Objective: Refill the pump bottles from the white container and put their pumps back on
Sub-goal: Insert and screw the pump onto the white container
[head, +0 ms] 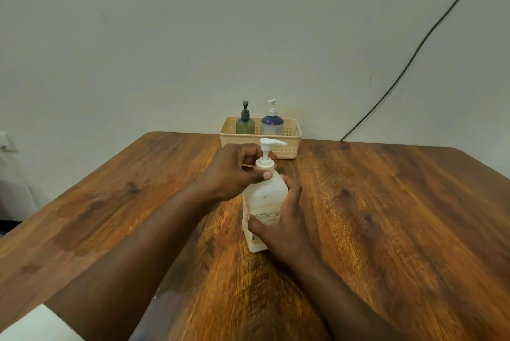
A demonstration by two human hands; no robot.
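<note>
White container point(263, 202) upright on desk point(386, 216) just before basket point(287, 144), left hand point(234, 172) pinching its pump collar point(264, 165), right hand point(281, 219) wrapped round its body, two pump bottles point(245, 125) inside basket.

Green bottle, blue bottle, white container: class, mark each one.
green bottle point(245, 126), head view, on its body.
blue bottle point(272, 123), head view, on its shoulder.
white container point(266, 194), head view, on its upper front.

One camera on the person's head looks forward and down across the table point(386, 216) toward the wall point(165, 37), close above both hands, with the basket point(289, 147) at the table's far edge.
</note>
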